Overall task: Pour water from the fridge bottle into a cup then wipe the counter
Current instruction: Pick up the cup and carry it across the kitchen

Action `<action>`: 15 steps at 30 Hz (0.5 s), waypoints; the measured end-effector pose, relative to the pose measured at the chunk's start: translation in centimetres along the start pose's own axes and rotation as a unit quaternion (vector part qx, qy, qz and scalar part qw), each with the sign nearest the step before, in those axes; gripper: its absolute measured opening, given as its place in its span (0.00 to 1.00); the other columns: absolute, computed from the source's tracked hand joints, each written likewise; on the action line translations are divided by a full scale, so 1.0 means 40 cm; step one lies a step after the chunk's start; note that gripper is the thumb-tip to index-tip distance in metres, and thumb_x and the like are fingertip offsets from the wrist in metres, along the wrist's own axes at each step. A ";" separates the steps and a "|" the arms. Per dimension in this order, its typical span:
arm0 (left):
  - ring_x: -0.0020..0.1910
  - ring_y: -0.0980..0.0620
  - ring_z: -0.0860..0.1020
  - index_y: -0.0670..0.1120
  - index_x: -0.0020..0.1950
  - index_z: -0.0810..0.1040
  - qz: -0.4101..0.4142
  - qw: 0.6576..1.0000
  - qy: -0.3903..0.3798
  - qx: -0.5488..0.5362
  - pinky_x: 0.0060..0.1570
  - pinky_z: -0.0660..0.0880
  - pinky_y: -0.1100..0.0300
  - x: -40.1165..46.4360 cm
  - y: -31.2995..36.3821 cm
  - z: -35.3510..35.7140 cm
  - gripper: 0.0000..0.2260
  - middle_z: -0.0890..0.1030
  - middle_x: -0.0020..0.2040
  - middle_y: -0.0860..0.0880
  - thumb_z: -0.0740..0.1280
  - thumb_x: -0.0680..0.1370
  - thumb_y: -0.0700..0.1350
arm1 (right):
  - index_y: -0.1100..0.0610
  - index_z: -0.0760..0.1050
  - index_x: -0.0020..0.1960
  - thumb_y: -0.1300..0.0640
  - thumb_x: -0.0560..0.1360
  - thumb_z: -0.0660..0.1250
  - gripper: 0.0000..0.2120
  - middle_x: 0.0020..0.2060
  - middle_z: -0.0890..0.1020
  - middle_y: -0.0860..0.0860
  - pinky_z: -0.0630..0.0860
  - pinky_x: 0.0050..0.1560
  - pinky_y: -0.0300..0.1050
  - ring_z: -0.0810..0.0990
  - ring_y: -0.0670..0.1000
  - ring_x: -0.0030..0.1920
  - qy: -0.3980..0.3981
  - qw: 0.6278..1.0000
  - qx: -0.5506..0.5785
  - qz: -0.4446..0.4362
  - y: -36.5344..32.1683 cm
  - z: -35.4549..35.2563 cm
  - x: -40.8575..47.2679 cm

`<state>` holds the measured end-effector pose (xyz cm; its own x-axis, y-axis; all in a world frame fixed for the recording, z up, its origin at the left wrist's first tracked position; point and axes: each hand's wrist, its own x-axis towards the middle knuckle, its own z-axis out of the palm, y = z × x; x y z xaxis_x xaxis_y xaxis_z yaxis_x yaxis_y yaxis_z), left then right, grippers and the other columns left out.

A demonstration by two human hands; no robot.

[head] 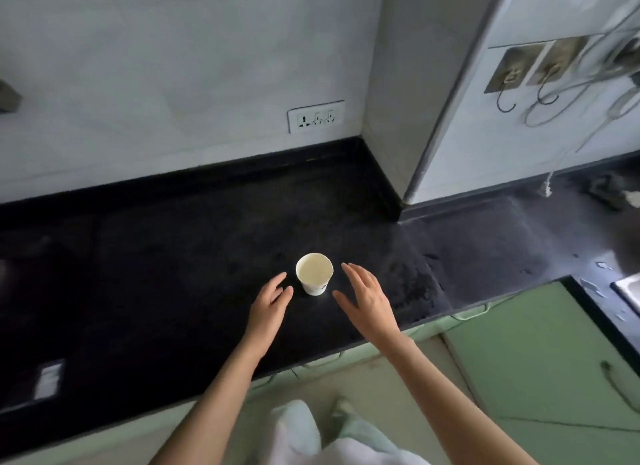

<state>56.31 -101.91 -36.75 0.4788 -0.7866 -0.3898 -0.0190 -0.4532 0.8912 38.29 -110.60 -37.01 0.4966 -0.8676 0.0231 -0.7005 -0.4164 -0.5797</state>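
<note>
Flanking upright cup (pixel 314 273) — left hand (pixel 269 303), right hand (pixel 367 298) released, empty; cup contents unclear.

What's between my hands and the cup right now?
Nothing visible. The cup stands upright on the counter, with the left hand and right hand open on either side, only bare counter between.

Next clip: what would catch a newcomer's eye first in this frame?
The white paper cup stands out, upright near the front of the black counter. The left hand and right hand flank it, fingers open, neither touching it. Behind, a white socket plate sits low on the wall, and wire hooks hang on the right.
</note>
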 end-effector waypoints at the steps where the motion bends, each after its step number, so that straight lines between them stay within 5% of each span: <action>1: 0.68 0.54 0.70 0.52 0.70 0.71 -0.010 1.000 0.000 -0.020 0.62 0.66 0.61 0.004 -0.005 0.012 0.17 0.71 0.71 0.51 0.63 0.80 0.45 | 0.56 0.65 0.73 0.48 0.76 0.67 0.28 0.70 0.70 0.51 0.65 0.68 0.43 0.65 0.52 0.71 -0.009 1.000 0.011 0.000 0.010 0.013 0.012; 7: 0.68 0.53 0.71 0.50 0.68 0.72 -0.053 0.994 -0.015 -0.093 0.60 0.67 0.64 0.049 -0.035 0.050 0.18 0.73 0.69 0.49 0.62 0.80 0.37 | 0.55 0.70 0.69 0.49 0.72 0.72 0.29 0.66 0.74 0.49 0.71 0.65 0.45 0.70 0.50 0.67 -0.049 0.996 0.079 0.019 0.042 0.078 0.066; 12: 0.67 0.58 0.71 0.52 0.68 0.71 -0.052 0.991 -0.064 -0.101 0.50 0.72 0.72 0.075 -0.032 0.042 0.22 0.74 0.67 0.52 0.60 0.78 0.32 | 0.49 0.69 0.69 0.47 0.69 0.74 0.31 0.63 0.72 0.37 0.63 0.60 0.26 0.70 0.41 0.65 -0.057 0.987 0.145 0.039 0.025 0.097 0.099; 15: 0.66 0.61 0.72 0.56 0.66 0.71 -0.055 0.988 -0.091 -0.114 0.53 0.72 0.73 0.076 -0.029 0.029 0.24 0.75 0.66 0.55 0.60 0.78 0.30 | 0.46 0.70 0.68 0.49 0.67 0.77 0.32 0.64 0.74 0.37 0.71 0.62 0.37 0.72 0.41 0.64 -0.060 0.978 0.188 0.066 0.023 0.115 0.108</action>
<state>56.80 -104.27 -39.23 0.3015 -0.8100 -0.5030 0.2321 -0.4494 0.8627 42.16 -113.48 -41.20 0.4873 -0.8593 -0.1553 -0.5364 -0.1542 -0.8298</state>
